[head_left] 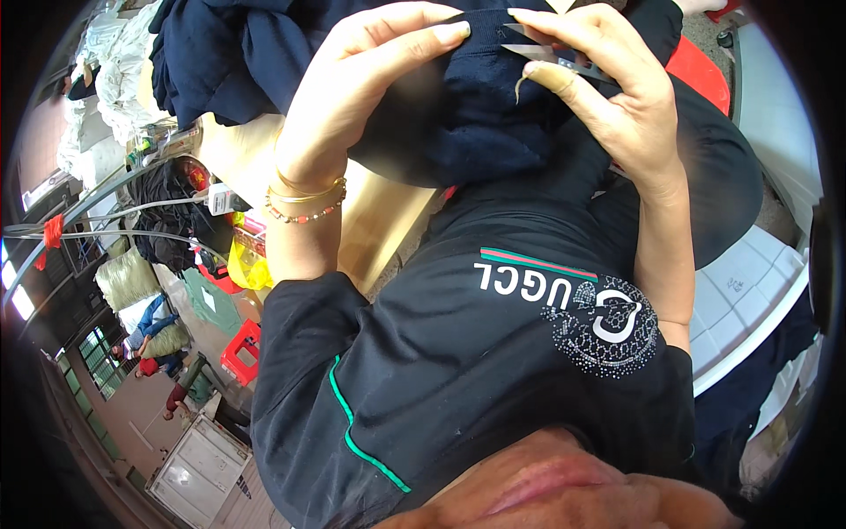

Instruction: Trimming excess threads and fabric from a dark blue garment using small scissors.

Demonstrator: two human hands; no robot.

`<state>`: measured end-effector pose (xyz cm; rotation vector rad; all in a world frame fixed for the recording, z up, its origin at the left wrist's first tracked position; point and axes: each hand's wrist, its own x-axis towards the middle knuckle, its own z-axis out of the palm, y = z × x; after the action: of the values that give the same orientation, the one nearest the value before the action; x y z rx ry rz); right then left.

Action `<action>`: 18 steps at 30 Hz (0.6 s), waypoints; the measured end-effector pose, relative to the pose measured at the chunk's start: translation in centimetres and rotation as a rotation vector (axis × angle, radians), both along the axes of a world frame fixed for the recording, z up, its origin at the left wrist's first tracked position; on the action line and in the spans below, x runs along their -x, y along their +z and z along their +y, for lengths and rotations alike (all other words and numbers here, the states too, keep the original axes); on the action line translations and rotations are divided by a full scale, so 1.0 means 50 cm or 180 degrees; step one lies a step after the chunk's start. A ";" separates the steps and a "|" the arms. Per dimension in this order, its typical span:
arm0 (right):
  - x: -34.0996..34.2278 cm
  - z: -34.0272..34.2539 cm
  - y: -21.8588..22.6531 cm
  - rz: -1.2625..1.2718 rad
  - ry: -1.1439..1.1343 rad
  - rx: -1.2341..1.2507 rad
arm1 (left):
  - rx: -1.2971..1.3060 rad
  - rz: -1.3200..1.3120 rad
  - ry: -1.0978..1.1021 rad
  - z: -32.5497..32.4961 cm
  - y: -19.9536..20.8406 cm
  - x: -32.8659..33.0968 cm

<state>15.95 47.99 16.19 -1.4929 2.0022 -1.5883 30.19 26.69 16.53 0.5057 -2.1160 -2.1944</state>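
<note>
A dark navy knitted garment (493,132) is held up at the top middle of the head view. My left hand (379,57) pinches its ribbed edge (487,40) between thumb and fingers. My right hand (617,88) grips a pair of small metal thread snips (568,62). Their pointed blades are spread apart and reach left to the ribbed edge, over a few fine thread ends. Below my right thumb hangs a short pale strand. Bracelets circle my left wrist.
More navy fabric (216,66) is heaped at the upper left on a wooden tabletop (383,207). A red stool (241,351) and a yellow bag (249,267) stand left. A red seat (699,75) and a white panelled surface (736,291) lie right. Several people are in the left background.
</note>
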 end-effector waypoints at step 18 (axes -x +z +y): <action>0.003 -0.010 -0.005 -0.0615 0.0228 0.0254 | -0.0101 0.0023 -0.0190 0.006 0.004 0.001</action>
<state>15.80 47.51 15.93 -1.3627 1.7816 -1.7286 30.12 26.96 16.75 0.4415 -2.1231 -2.2608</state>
